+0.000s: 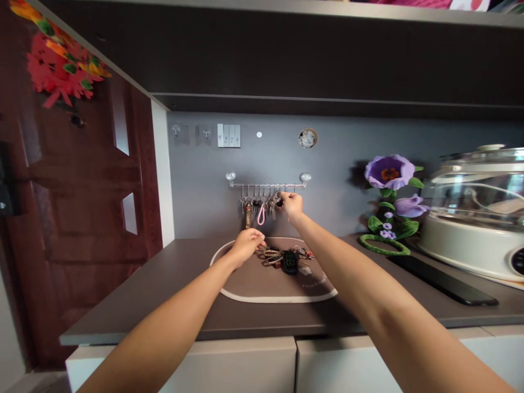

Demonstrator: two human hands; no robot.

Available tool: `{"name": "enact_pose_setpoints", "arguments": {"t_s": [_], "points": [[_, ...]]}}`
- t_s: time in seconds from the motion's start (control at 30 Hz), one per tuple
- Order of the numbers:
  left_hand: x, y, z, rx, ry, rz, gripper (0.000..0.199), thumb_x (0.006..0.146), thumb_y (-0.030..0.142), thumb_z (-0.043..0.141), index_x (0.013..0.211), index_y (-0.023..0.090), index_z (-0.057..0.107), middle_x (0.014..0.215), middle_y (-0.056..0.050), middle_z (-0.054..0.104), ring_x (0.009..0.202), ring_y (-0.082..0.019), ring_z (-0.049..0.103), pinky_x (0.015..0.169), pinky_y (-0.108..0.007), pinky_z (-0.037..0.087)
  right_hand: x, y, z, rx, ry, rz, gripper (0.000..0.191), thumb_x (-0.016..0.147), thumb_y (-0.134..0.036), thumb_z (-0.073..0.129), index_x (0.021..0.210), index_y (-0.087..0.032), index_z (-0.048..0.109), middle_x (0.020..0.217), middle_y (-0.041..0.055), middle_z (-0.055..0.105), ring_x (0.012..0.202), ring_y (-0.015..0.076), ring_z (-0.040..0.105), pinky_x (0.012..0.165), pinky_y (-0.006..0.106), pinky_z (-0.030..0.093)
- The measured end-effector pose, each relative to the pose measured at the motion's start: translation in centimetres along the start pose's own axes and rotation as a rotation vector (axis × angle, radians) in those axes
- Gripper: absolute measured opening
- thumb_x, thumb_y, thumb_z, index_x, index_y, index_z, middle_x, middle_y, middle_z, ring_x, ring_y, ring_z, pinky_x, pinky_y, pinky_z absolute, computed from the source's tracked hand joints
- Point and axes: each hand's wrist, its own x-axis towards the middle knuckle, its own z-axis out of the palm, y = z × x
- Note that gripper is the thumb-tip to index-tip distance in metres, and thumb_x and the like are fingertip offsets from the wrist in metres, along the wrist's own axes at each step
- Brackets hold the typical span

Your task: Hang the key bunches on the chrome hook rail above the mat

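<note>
My right hand (pixel 292 205) is raised to the wall at the right part of a clear hook rail (pixel 268 185), its fingers pinched on a bunch of keys (pixel 279 201). More keys hang along the rail, one with a pink loop strap (pixel 261 214) and one with a brown patterned fob (pixel 248 214). Lower down, my left hand (pixel 248 244) hovers over the mat, fingers closed together at the left end of a pile of keys (pixel 271 255). What its fingertips hold, if anything, I cannot make out. A black car key fob (pixel 290 262) lies in that pile.
The keys rest on a brown mat (pixel 245 284) with a pale edge, on a dark counter (pixel 155 295). To the right are a purple crocheted flower (pixel 389 173), a black phone (pixel 446 279) and a white appliance (pixel 470 240). A shelf (pixel 311 60) overhangs the counter.
</note>
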Motion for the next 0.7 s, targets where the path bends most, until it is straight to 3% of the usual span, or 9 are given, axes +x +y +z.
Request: {"name": "enact_pose_setpoints", "arguments": {"t_s": [0.23,0.7], "points": [[0.2,-0.1,-0.2,0.005,0.026,0.028,0.006,0.072,0.019,0.055,0.069,0.014,0.055,0.061,-0.003,0.062,0.056,-0.010,0.055,0.056,-0.022,0.040,1.6,1.4,0.8,-0.138,0.125,-0.005,0.020,0.064,-0.032,0.053,0.053,-0.016,0.049,0.046,-0.0035,0.045,0.043,0.0079,0.040,0.046,0.021,0.035],[0.4,-0.4,-0.4,0.194,0.042,0.105,0.008,0.072,0.020,0.052,0.070,0.013,0.054,0.062,-0.003,0.063,0.056,-0.011,0.055,0.054,-0.021,0.040,2.3,2.3,1.3,-0.206,0.162,-0.030,0.022,0.064,-0.034,0.053,0.053,-0.015,0.050,0.049,-0.0024,0.048,0.046,0.0084,0.043,0.051,0.021,0.036]]}}
